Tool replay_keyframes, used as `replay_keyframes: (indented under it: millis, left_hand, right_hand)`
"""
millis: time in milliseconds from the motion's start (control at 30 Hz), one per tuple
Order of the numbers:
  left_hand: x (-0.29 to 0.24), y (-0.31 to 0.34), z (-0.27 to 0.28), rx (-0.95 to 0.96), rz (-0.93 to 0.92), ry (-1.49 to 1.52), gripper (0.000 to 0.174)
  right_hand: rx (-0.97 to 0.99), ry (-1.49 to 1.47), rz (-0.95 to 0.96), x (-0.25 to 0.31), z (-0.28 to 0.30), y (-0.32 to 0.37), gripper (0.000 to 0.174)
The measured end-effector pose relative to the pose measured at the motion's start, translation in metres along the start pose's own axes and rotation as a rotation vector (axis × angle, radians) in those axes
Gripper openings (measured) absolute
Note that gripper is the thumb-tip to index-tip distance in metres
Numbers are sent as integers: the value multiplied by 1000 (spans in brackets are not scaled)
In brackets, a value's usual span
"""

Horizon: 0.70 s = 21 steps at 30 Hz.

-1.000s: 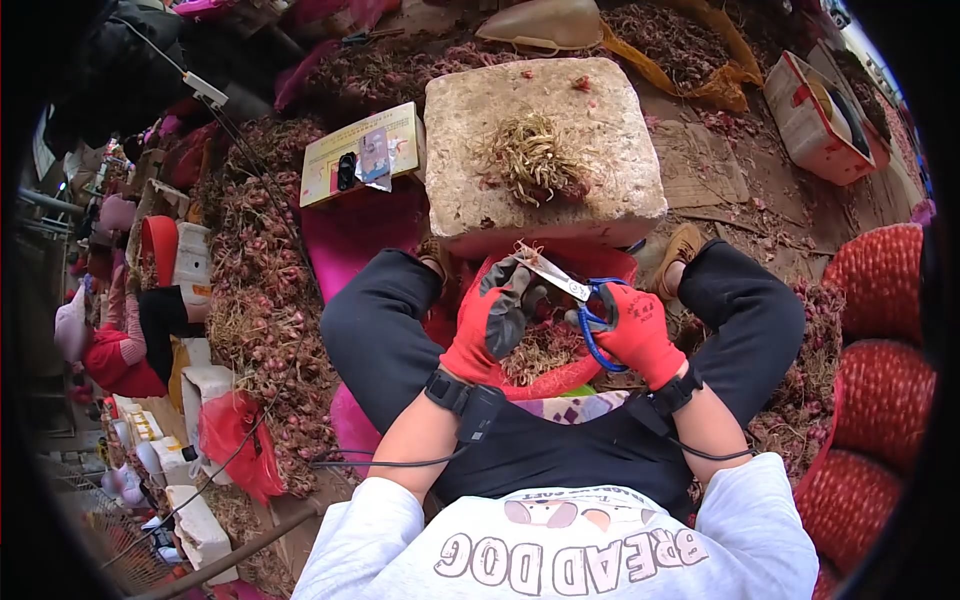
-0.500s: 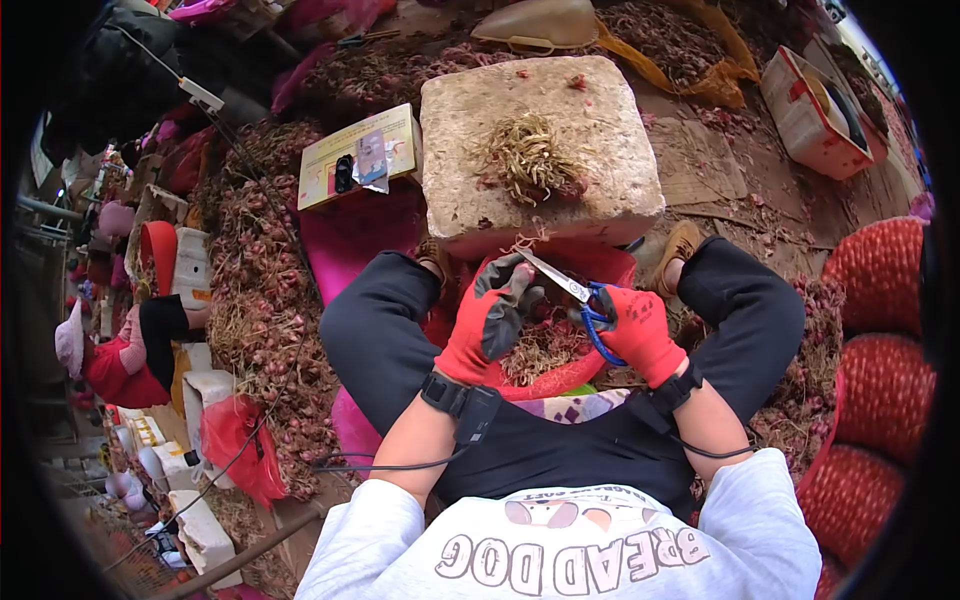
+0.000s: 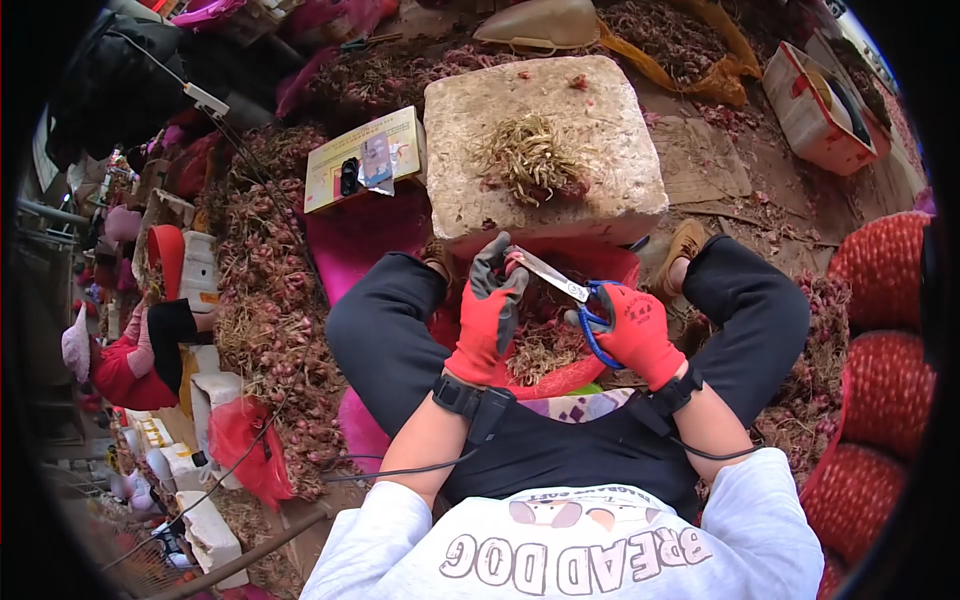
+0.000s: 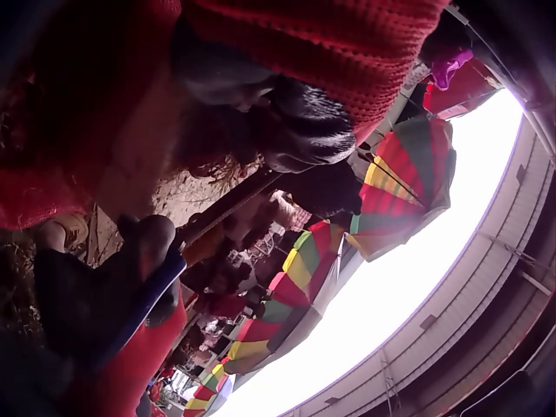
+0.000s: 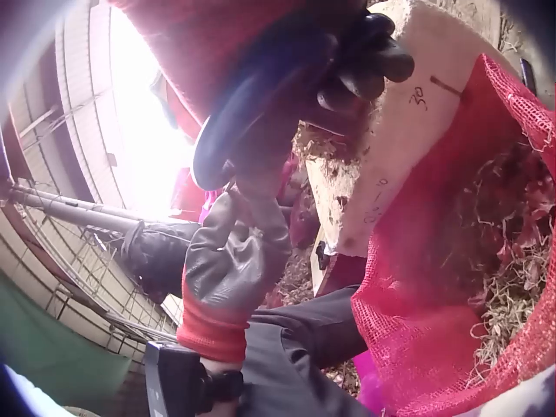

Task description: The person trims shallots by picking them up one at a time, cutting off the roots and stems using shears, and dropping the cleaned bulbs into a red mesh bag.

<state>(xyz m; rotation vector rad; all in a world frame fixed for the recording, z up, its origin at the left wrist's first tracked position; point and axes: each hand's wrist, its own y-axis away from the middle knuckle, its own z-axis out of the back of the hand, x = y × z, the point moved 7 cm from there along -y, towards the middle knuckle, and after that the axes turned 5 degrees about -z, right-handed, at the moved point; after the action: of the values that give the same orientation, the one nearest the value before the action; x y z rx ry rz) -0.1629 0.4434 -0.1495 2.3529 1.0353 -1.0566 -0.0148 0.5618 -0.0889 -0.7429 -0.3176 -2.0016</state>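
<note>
My left hand [image 3: 487, 315], in a red glove with grey palm, pinches a small pinkish-red shallot [image 3: 513, 260] between thumb and fingers. The gloved right hand [image 3: 635, 330] grips blue-handled scissors [image 3: 548, 274], their blades pointing left, tips right at the shallot. In the right wrist view the left hand [image 5: 234, 252] shows with bent fingers; the shallot is hidden there. Below both hands a red mesh bag [image 3: 565, 380] lies between the legs, with dry trimmings [image 3: 540, 355] in it. A bundle of shallots with dry stalks [image 3: 530, 155] rests on the foam block [image 3: 610, 110] ahead.
Left of the block stands a yellow box [image 3: 330, 165] with small items on top. Shallots in heaps [image 3: 265, 330] cover the ground at left. Full red mesh sacks [image 3: 880, 390] line the right side. A white foam box [image 3: 815, 110] stands far right. Another person [image 3: 125, 365] sits at far left.
The left hand has risen slightly and its fingers have spread upward from their tighter curl. Stringy bits at the blade tips no longer show. The right hand and scissors have hardly moved.
</note>
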Motion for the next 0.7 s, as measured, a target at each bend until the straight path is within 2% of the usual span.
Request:
replay_keyframes:
  millis: [167,233,333,400,433,567,700]
  left_hand:
    - [-5,-1,-1,53,-55,-49,55]
    - [-10,-4,-5,87,-132,-85,55]
    - [-43,7,-8,-15,-153,-354,53]
    - [-76,23,-11,-70,-285,-625,55]
    - [-79,31,-4,-106,-266,-570,55]
    - [-66,46,28,-168,-118,-137,54]
    - [-69,49,17,-175,-183,-284,55]
  right_hand:
    - [181,-54,-150,-13,-5,-1,36]
    - [84,-32,-165,-20,1,-4,37]
    - [-20,-36,-95,-30,10,-7,37]
    - [-35,-66,-38,-20,23,-8,41]
    - [-79,-71,7,-4,30,-7,40]
    - [39,-36,144,32,8,1,41]
    - [48,13,179,35,4,8,41]
